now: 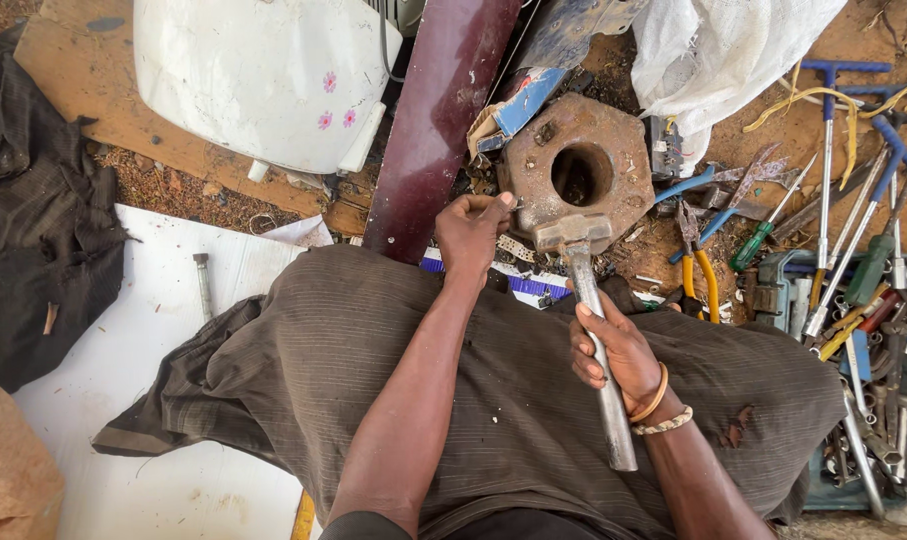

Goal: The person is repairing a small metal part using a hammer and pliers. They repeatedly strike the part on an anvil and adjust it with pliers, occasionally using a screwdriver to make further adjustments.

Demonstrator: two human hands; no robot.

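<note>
My right hand (613,350) grips the metal handle of a hammer (583,270), whose head rests against the near edge of a rusty octagonal metal block (533,160) with a round hole in its middle. My left hand (473,230) is closed, pinching something small against the block's near left edge; what it holds is too small to make out. Both forearms reach out over my lap, which is covered by dark striped cloth (393,380). Bracelets circle my right wrist.
A dark red plank (443,110) leans left of the block. A white plastic panel (263,75) lies at the top left, a white sack (723,50) at the top right. Screwdrivers, pliers, wrenches and other tools (853,260) crowd the right side. A white sheet (143,400) with a bolt (204,285) lies to the left.
</note>
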